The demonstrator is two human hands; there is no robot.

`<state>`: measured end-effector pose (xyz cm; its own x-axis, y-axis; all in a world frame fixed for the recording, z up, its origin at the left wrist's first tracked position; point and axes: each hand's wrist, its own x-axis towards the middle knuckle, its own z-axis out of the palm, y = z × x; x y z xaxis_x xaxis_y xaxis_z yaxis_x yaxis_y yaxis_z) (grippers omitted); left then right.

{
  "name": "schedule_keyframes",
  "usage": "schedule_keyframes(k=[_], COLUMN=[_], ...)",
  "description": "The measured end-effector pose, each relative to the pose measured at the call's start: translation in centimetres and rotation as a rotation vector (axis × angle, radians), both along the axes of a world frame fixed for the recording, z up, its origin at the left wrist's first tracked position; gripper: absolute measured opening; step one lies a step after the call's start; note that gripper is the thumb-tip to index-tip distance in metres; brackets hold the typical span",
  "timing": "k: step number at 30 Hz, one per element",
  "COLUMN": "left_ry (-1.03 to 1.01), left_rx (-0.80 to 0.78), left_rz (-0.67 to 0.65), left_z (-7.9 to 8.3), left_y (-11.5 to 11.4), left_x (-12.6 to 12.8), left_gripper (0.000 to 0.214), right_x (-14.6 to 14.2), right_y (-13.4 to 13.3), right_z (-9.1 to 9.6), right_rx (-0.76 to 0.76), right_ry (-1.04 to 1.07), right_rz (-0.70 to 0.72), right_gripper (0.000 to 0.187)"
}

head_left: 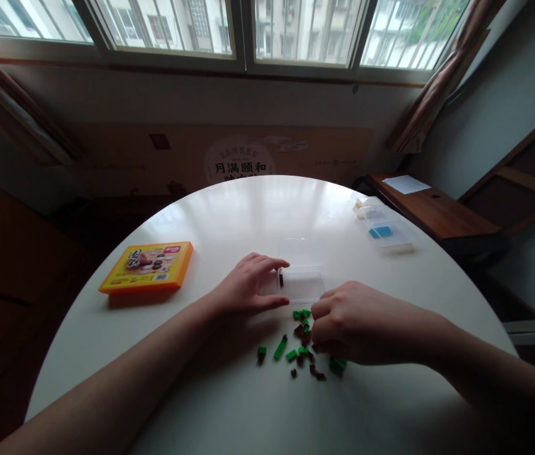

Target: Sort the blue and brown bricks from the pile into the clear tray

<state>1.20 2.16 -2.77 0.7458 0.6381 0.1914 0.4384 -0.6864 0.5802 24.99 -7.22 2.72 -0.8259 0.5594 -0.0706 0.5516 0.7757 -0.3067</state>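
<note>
A small clear plastic box (pixel 303 284) lies near the middle of the round white table (pixel 229 215). My left hand (pixel 248 284) holds its left end, thumb below and fingers above, curled round it. In front of the box lies a loose scatter of several small green and dark brown bricks (pixel 296 351). My right hand (pixel 353 322) rests over the right side of that scatter with its fingers curled down onto the bricks; what the fingertips pinch is hidden. One dark piece sits inside the box at its left end.
An orange flat box (pixel 148 265) with a printed lid lies at the table's left. A clear tray with blue and pale pieces (pixel 384 230) stands at the right rim. Beyond it is a brown wooden desk (pixel 431 208) with a paper sheet. Windows and curtains are behind.
</note>
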Motion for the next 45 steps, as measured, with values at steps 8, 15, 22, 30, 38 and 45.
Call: schedule_keyframes(k=[8,15,22,30,38,45], left_ry=[-0.012,0.006,0.022,0.021,0.025,0.034], left_rx=[-0.032,-0.027,-0.012,0.002,-0.013,-0.008], left_rz=[0.025,0.034,0.033,0.032,0.032,0.028], left_z=[0.1,-0.1,-0.2,0.0,0.0,0.1], left_y=[-0.2,-0.1,-0.2,-0.3,-0.2,-0.2], left_x=[0.2,0.2,0.4,0.5,0.4,0.5], left_gripper=[0.065,0.068,0.071,0.069,0.069,0.069], right_x=[-0.4,0.5,1.5,0.2,0.7,0.5], right_y=[-0.1,0.8,4.1,5.2,4.1,4.3], right_z=[-0.5,-0.2,-2.5,-3.0,-3.5,-4.1], right_rx=[0.016,0.168,0.400,0.317,0.323,0.302], right_ry=[-0.043,0.103,0.179,0.046,0.168,0.134], right_rz=[0.020,-0.031,-0.255,-0.208,-0.315,-0.316], right_gripper=[0.018,0.015,0.022,0.022,0.024,0.026])
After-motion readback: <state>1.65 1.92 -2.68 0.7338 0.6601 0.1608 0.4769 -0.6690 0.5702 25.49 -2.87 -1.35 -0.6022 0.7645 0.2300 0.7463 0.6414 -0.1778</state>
